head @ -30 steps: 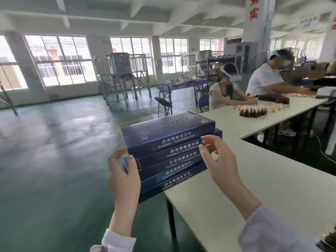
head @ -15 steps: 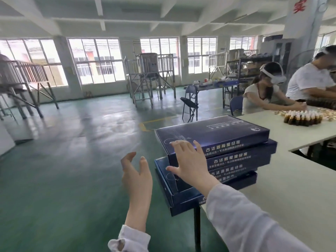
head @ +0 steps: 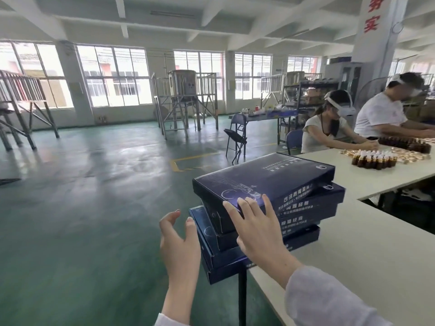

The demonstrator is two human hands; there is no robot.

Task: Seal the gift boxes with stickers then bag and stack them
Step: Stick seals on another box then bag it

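Navy gift boxes (head: pixel 266 184) stacked; right hand (head: pixel 256 227) seemingly touching top

Across the green floor (head: pixel 82 208) at centre frame I see a metal tank on a steel frame (head: pixel 183 95). A folding chair (head: pixel 236 137) stands right of centre. At upper right, two seated people (head: pixel 324 128) wear headsets at a pale table (head: pixel 388 182) holding a cluster of small brown bottles (head: pixel 374 160). A white pillar (head: pixel 379 31) bears red characters. Windows (head: pixel 117 76) line the far wall.
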